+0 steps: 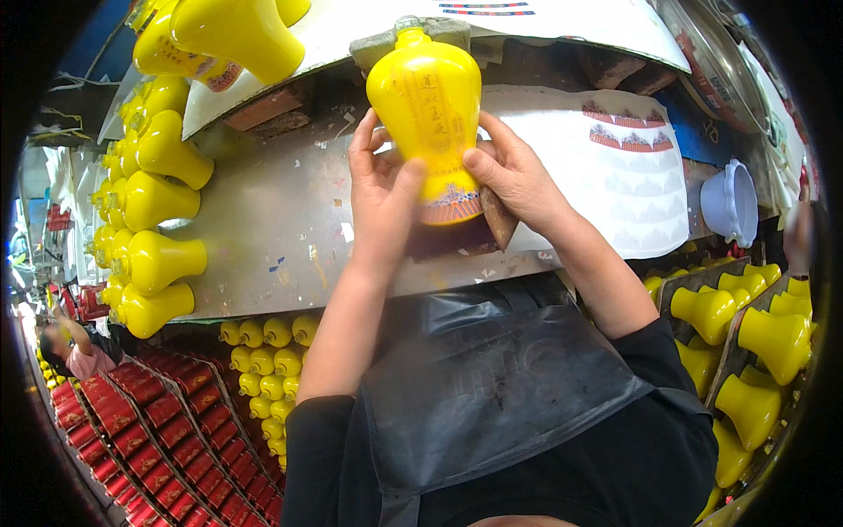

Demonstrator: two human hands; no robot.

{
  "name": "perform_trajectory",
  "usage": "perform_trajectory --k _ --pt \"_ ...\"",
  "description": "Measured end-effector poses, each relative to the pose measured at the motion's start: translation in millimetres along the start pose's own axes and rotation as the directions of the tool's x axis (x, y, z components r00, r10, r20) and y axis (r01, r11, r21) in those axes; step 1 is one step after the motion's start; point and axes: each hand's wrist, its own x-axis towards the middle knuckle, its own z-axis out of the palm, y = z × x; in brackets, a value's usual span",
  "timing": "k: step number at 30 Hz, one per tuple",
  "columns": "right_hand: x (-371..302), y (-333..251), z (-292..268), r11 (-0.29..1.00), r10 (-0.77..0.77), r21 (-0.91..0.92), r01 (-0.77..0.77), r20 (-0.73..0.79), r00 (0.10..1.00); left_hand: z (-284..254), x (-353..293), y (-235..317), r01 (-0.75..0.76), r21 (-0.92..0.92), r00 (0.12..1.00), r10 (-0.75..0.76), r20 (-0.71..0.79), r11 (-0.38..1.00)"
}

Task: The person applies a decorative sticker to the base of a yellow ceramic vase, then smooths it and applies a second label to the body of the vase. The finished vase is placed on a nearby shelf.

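Observation:
A glossy yellow bottle (425, 97) lies between my hands, its clear glass neck pointing away from me. Its front carries a column of dark characters, and a coloured patterned band runs around its base. My left hand (379, 189) closes on the bottle's left side, thumb on the front near the base. From the other side my right hand (518, 171) grips it, thumb pressed near the patterned band. The neck end lies over a grey block (457, 33). Beside the base, just below my right hand, is a brown wedge-shaped piece (498, 220).
Right of my hands lies a white decal sheet (645, 198) with patterned strips, some bare. Beyond it stands a pale lavender bucket (730, 202). Yellow bottles (162, 202) line the metal table's left end; more fill racks (733, 347) at right. Red cylinders (167, 430) stack lower left, near another person (83, 351).

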Motion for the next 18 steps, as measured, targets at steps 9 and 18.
perform_trajectory --k 9,18 --pt "4.9 9.2 1.9 0.997 -0.074 -0.005 0.074 -0.052 0.996 -0.3 0.3 -3.0 -0.001 -0.013 1.000 0.001 -0.028 1.000" --pt "2.5 9.7 5.6 0.995 -0.098 0.005 0.099 -0.104 0.990 3.3 0.5 -0.4 0.021 -0.019 0.999 -0.022 -0.027 1.000"
